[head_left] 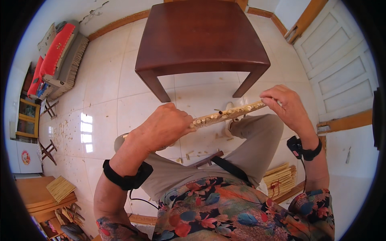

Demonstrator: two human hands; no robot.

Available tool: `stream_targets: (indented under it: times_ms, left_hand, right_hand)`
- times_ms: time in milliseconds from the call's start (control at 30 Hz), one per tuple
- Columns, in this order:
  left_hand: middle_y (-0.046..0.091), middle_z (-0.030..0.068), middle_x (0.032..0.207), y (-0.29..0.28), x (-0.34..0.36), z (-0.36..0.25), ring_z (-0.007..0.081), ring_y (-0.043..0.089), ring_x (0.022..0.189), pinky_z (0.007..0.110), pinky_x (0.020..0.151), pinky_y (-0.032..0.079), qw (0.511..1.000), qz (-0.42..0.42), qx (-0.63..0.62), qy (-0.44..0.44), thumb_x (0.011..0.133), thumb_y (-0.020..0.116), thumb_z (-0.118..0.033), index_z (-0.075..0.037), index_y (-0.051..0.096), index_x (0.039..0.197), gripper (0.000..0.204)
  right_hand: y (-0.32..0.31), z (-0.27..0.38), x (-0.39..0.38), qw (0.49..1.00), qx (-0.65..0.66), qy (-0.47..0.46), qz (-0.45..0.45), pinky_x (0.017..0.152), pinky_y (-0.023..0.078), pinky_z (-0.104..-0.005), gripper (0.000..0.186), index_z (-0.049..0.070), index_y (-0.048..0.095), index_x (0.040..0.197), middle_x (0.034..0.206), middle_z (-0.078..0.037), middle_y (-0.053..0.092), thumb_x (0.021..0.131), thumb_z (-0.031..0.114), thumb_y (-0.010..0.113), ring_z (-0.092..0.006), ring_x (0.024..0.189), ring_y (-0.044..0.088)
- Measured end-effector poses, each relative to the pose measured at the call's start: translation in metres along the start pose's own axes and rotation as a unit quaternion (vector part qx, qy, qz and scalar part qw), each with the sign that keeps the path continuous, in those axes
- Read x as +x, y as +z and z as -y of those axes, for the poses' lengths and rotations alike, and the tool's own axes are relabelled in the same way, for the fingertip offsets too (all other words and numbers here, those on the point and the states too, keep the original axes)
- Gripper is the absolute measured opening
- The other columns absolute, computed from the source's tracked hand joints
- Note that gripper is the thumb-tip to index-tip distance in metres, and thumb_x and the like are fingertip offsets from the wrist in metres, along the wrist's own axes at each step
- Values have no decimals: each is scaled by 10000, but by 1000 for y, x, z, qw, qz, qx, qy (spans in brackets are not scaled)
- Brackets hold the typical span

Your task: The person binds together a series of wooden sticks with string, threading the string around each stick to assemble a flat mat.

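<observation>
Between my two hands, above my lap, a flat panel of pale plant stalks (pixel 225 115) is seen edge-on, its round cut ends facing up. One cut end near its middle looks dark. My left hand (pixel 165 125) is closed round the panel's left end, with its fingertips hidden behind the knuckles. At the other end, my right hand (pixel 286 105) pinches the corner between thumb and fingers. The panel slants slightly, its right end farther away from me.
A dark red-brown table (pixel 201 38) stands ahead. Short cut stalk pieces (pixel 189 154) litter the tiled floor. A stack of stalk panels (pixel 279 180) lies by my right leg. Another square panel (pixel 60 188) rests on wooden furniture at lower left. A red-covered sofa (pixel 58 52) stands far left.
</observation>
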State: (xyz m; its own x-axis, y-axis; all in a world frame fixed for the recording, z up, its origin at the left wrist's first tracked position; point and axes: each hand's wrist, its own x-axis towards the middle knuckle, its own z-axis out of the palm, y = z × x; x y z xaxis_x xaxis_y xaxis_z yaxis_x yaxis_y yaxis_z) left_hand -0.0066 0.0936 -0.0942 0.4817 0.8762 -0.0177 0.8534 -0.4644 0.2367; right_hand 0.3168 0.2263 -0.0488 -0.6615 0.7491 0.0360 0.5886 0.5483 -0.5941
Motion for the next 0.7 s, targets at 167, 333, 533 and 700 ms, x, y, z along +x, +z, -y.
stream_targets:
  times_ms: [167, 333, 533, 700]
  left_hand:
    - [661, 114, 749, -22, 4, -1, 322, 622, 749, 405, 757, 486, 1000, 4, 27, 8, 885, 658, -270, -60, 652, 796, 228]
    - [650, 115, 740, -31, 10, 0, 347, 599, 778, 428, 756, 484, 998, 37, 56, -4, 857, 687, -273, -60, 639, 773, 233]
    - [664, 111, 714, -13, 4, 17, 299, 646, 694, 391, 766, 487, 998, -37, 60, 0, 853, 667, -250, -71, 653, 737, 214]
    - [652, 68, 747, 40, -23, 21, 299, 632, 745, 412, 753, 476, 999, -15, 38, -17, 824, 696, -243, -100, 635, 821, 156]
  right_hand:
    - [13, 7, 4, 977, -130, -166, -29, 800, 504, -348, 220, 61, 684, 1065, 928, -98, 662, 858, 133, 669, -278, 883, 622]
    - [36, -10, -5, 984, -97, -135, 68, 783, 518, -384, 307, 91, 659, 1125, 1002, -79, 674, 832, 167, 709, -305, 917, 639]
    - [77, -14, -18, 970, -187, -155, -4, 715, 545, -366, 344, 121, 658, 1106, 956, -58, 646, 780, 164, 761, -267, 808, 659]
    - [133, -5, -59, 980, -147, -117, 73, 725, 539, -392, 337, 101, 628, 1113, 906, -73, 604, 802, 170, 741, -290, 825, 650]
